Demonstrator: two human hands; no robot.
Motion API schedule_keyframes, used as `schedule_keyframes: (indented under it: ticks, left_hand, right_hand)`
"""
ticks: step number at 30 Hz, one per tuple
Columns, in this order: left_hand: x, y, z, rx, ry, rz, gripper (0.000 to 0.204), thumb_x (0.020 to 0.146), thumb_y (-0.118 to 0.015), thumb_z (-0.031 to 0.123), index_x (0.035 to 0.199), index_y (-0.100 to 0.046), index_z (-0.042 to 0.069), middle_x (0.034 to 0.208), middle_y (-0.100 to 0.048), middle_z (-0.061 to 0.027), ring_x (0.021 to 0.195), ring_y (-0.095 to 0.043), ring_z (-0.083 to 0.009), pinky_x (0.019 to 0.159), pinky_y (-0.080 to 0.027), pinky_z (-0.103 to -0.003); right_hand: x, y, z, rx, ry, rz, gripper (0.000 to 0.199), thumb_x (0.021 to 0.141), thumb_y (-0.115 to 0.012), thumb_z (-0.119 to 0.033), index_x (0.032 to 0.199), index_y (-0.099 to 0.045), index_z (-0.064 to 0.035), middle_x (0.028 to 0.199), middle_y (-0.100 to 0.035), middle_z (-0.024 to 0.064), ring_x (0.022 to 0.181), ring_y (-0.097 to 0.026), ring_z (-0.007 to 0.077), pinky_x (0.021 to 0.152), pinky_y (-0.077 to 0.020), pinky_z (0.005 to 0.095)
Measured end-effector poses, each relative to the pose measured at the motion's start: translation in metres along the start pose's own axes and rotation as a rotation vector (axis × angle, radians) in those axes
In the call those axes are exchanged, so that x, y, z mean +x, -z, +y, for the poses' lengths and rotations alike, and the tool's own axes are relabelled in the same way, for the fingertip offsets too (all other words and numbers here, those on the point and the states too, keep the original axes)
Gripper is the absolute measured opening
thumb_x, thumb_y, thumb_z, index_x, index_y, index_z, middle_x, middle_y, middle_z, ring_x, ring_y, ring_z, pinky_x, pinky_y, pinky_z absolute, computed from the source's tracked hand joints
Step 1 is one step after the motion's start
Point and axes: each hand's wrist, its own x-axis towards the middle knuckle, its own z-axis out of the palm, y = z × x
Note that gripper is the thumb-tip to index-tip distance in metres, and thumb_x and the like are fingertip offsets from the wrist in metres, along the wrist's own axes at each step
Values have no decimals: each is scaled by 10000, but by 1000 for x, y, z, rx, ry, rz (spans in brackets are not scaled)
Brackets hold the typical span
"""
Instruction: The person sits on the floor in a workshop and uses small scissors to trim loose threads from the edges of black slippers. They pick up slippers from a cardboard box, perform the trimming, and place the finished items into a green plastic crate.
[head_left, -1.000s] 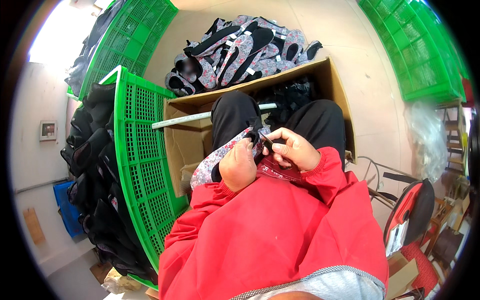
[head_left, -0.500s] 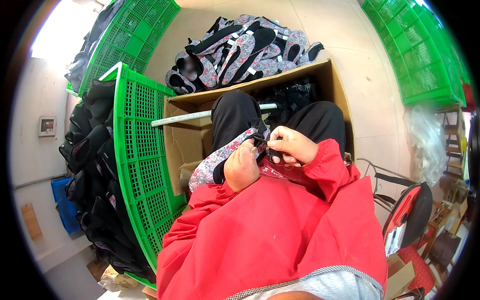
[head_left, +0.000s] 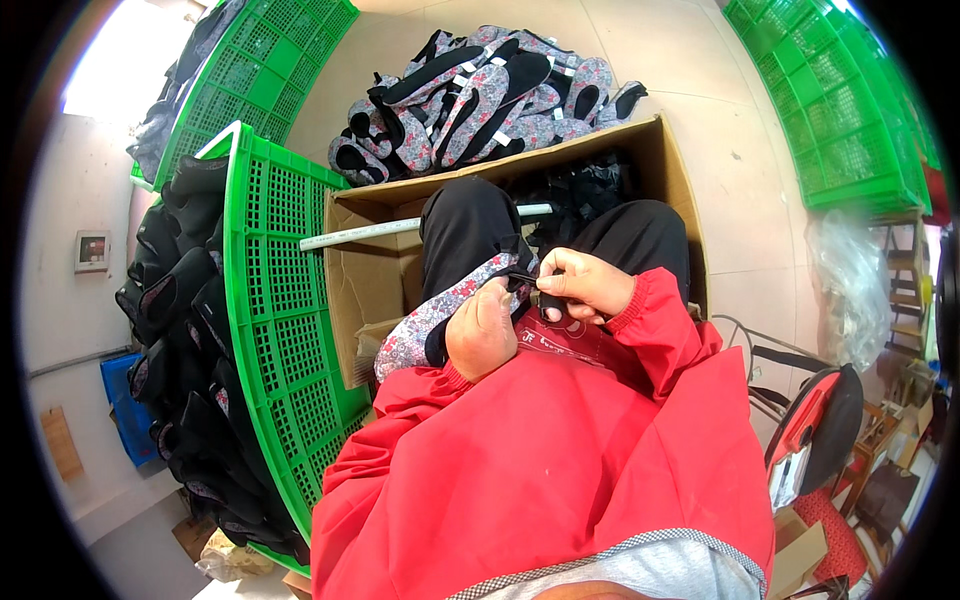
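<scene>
Across my lap lies a floral fabric slipper (head_left: 426,314) with black trim, its heel end toward my hands. My left hand (head_left: 483,334) is closed on its upper end, with thumb and fingers pinching a black edge. Close on the right, my right hand (head_left: 585,285) is closed too, its thumb and forefinger pinching a thin black strap (head_left: 521,277) that runs across to the slipper. Something small and dark shows under the right fingers; its kind cannot be made out. The left fingertips are partly hidden.
An open cardboard box (head_left: 345,290) surrounds my knees, a pale rod (head_left: 375,235) lying across it and black pieces (head_left: 580,195) inside. Beyond is a heap of floral slippers (head_left: 470,110). Green crates (head_left: 290,330) with dark footwear (head_left: 185,300) stand left; another green crate (head_left: 830,110) stands far right.
Both hands keep nearly the same place and grip. The right fingers and the black strap between the hands have shifted very slightly.
</scene>
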Motion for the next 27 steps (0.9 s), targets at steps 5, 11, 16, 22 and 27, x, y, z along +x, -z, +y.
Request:
schedule_keyframes:
  ticks: [5, 11, 16, 22, 27]
  left_hand:
    - [0, 1, 2, -1, -12, -7, 116, 894, -616, 81, 984, -609, 8, 924, -699, -140, 759, -673, -321, 668, -530, -392]
    - [-1, 3, 0, -9, -3, -37, 122, 893, -617, 82, 987, -610, 6, 932, -700, -144, 758, -673, -322, 668, -530, -390]
    - [-2, 3, 2, -8, 8, -30, 120, 889, -619, 85, 981, -615, 8, 920, -698, -139, 752, -669, -322, 662, -527, -391]
    - [5, 4, 10, 52, -21, -39, 206, 819, -613, 37, 1023, -636, 47, 829, -664, -136, 696, -645, -311, 616, -512, -388]
    - [7, 19, 8, 230, -3, -243, 25, 864, -621, 134, 864, -640, 117, 704, -627, -112, 629, -614, -316, 563, -476, -410]
  right_hand:
    - [1, 2, -1, 0, 6, -20, 266, 965, -588, -270, 1026, -414, -78, 725, -642, 110, 376, -350, 59, 340, -267, 230]
    - [2, 3, -2, 0, -6, -25, 244, 969, -582, -253, 1026, -420, -79, 720, -642, 116, 372, -353, 60, 338, -265, 230]
    - [4, 4, -1, 12, -7, -30, 227, 964, -585, -244, 1020, -441, -77, 711, -636, 107, 373, -347, 60, 339, -260, 234]
    - [-4, 2, -5, -4, -24, -22, 180, 952, -584, -254, 1029, -487, -123, 724, -629, 94, 377, -305, 38, 354, -227, 212]
    - [-6, 7, 14, 56, 96, -112, 267, 947, -583, -297, 1127, -479, -129, 762, -632, 71, 407, -365, 39, 378, -300, 227]
